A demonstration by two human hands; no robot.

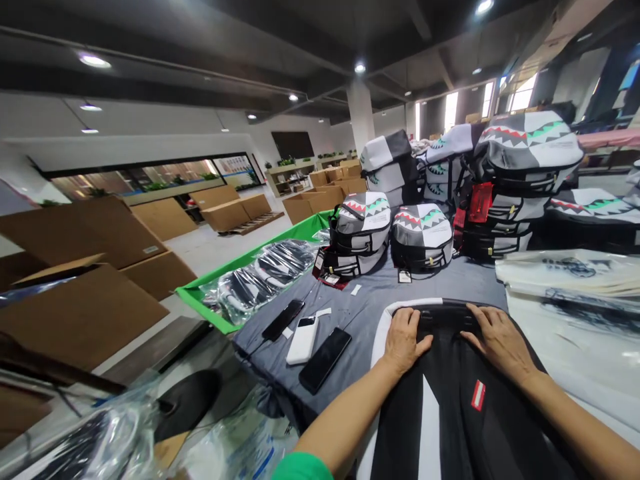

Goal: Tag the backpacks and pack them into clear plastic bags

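A black backpack (450, 413) with a white stripe and a small red tag lies flat on the grey cloth-covered table (360, 307) in front of me. My left hand (403, 337) rests on its top left corner, fingers curled over the edge by the handle. My right hand (500, 337) presses on the top right, fingers bent over the same edge. Both hands grip the top of the backpack.
Two dark phones (325, 359) and a white power bank (303, 340) lie left of the backpack. Stacked shark-mouth backpacks (423, 233) fill the far side. A green bin (210, 297) holds bagged items. Clear plastic bags (570, 273) lie right; cardboard boxes (80, 313) stand left.
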